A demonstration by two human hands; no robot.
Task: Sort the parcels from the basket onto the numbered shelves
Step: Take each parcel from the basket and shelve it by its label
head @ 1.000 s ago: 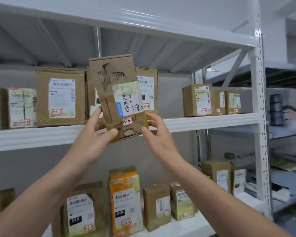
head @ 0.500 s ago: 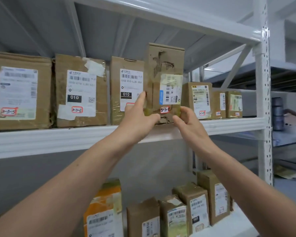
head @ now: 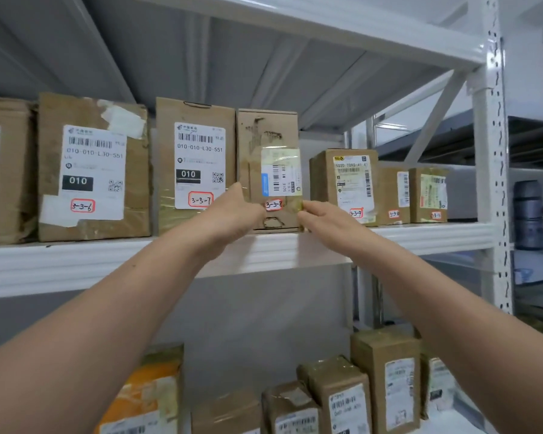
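Note:
A tall brown cardboard parcel [head: 267,142] marked 3-3-8 stands upright on the white middle shelf [head: 427,236], between the box marked 3-3-7 [head: 195,158] and the box marked 3-3-9 [head: 342,180]. My left hand [head: 236,214] grips its lower left edge. At the lower right corner my right hand [head: 322,220] pinches the parcel. Its base rests on the shelf board. The basket is out of view.
More labelled boxes line the same shelf: 3-3-6 [head: 91,167] to the left and two small ones [head: 427,195] at the far right. The lower shelf holds several parcels [head: 386,380]. A white perforated upright [head: 496,183] bounds the rack on the right.
Both hands carried the parcel rightwards and up to the shelf, then set it upright in the gap between 3-3-7 and 3-3-9. The camera moved closer.

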